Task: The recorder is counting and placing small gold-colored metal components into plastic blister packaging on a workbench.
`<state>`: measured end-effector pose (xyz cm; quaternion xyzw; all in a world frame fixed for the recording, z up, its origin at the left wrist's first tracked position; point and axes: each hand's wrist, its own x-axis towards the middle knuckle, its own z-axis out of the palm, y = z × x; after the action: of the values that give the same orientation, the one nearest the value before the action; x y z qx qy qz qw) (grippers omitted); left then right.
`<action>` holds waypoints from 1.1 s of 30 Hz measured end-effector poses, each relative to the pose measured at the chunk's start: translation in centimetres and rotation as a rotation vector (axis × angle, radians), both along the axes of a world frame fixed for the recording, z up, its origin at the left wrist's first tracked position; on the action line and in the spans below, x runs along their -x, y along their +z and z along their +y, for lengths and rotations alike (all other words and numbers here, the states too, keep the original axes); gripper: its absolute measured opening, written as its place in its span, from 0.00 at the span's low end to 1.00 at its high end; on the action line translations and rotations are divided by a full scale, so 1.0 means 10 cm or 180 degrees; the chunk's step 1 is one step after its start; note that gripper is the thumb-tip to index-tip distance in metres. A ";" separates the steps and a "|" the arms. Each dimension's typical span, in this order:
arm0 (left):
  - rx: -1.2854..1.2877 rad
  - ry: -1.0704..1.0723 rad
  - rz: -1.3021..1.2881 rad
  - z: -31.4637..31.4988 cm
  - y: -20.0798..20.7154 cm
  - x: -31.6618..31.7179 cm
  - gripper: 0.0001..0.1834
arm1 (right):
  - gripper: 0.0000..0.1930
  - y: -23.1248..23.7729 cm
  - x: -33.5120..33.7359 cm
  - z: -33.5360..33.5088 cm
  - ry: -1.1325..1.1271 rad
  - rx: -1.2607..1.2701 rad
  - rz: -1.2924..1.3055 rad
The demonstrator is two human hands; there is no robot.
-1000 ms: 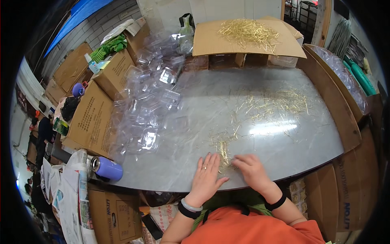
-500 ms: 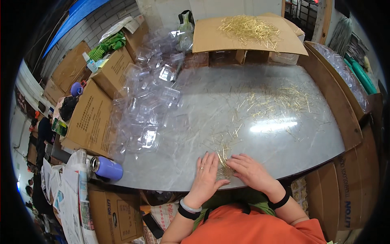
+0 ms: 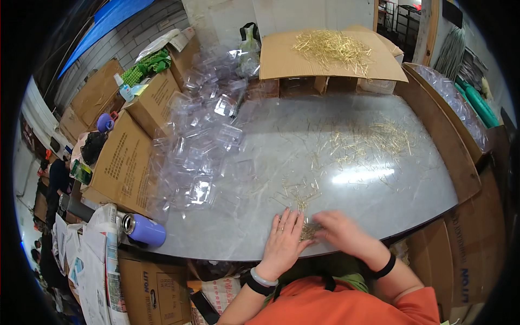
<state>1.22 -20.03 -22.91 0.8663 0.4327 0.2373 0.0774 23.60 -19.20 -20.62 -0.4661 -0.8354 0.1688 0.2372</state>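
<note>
The left hand (image 3: 284, 238) lay flat, seemingly empty; the right hand (image 3: 344, 234) blurred, hold unclear. Gold wires (image 3: 308, 232) between them looked light, stiff, best pinched mid-length.

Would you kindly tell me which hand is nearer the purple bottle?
Left. The left hand is to the right of the purple bottle; the right hand is farther right.

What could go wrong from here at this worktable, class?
The gold wire pieces between the left hand and right hand lie close to the front edge of the table, so some might slip off. They look thin and could prick either hand. The purple flask, also near the edge, might get knocked.
</note>
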 end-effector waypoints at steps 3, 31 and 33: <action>0.0012 0.0049 0.0015 -0.02 0.00 -0.03 0.37 | 0.21 0.14 -0.08 0.38 -0.0633 0.0511 -0.0508; 0.0004 0.0947 -0.0431 -0.06 -0.04 -0.02 0.62 | 0.11 0.01 0.66 1.58 0.0444 -0.1263 -0.1675; 0.0037 0.1070 -0.0409 -0.07 -0.06 -0.02 0.63 | 0.11 -0.02 0.70 1.47 0.0507 -0.1350 -0.1922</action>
<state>1.46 -20.71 -23.50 0.7643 0.5669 0.2994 0.0691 16.57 -4.54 -20.86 -0.3690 -0.9178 -0.1350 0.0576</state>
